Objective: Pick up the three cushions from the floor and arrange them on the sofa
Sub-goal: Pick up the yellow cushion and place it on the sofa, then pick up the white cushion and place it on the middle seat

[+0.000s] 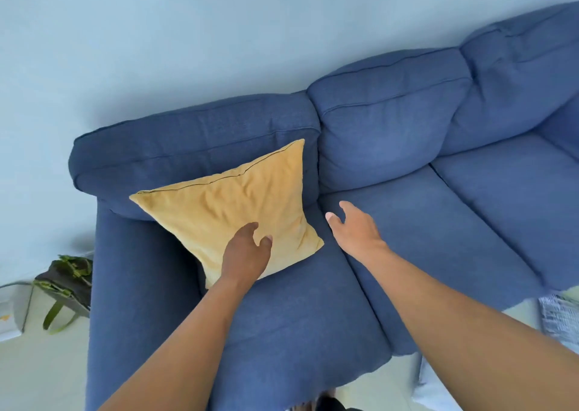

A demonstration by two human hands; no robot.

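Yellow cushion leans against the sofa backrest at the sofa's left end, beside the armrest. Left hand over its lower edge, fingers spread, gripping nothing. Right hand spread, empty, above the seat.

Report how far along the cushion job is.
Done: one yellow cushion leans against the blue sofa backrest at its armrest end. In hand: nothing; the left hand hovers open over the cushion, the right hand open beside it. Left: two more cushions, neither on the sofa.
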